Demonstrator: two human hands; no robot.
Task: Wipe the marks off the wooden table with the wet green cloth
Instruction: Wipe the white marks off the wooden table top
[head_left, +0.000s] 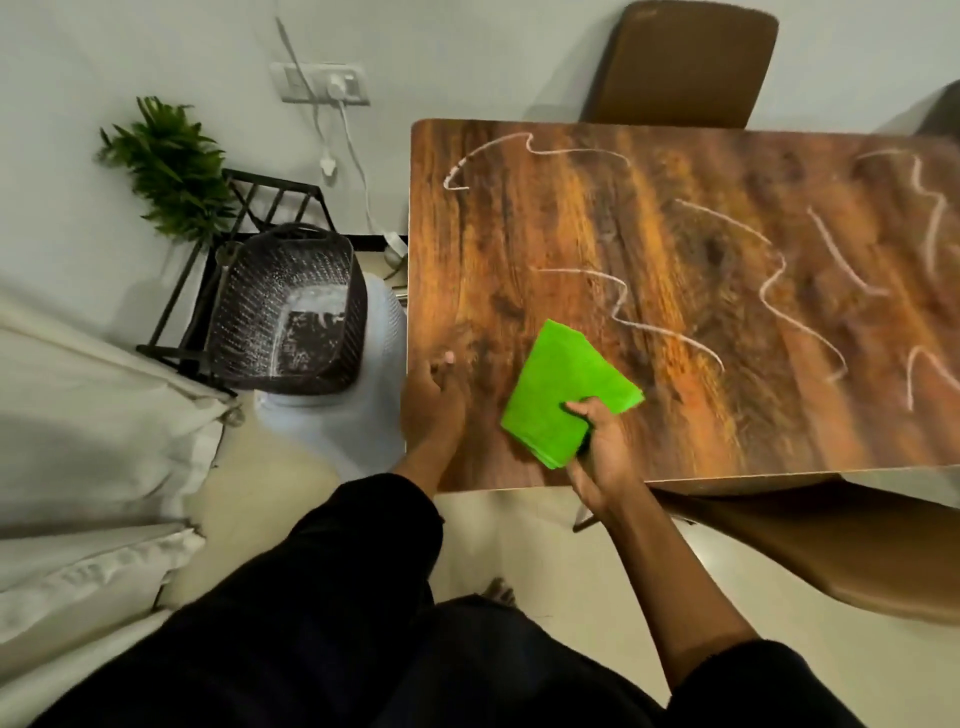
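The wooden table (519, 234) carries several white squiggly chalk marks (628, 306) across its top, from the far left corner to the right side. A folded green cloth (561, 379) lies flat on the near left part of the table. My right hand (602, 452) grips the cloth's near corner, thumb on top. My left hand (434, 397) rests on the table's left edge beside the cloth, fingers curled, holding nothing.
A dark woven basket (291, 312) sits on a white container left of the table, with a black rack and a green plant (171, 161) behind it. Brown chairs stand at the far side (685, 62) and near right (841, 545). A curtain hangs at left.
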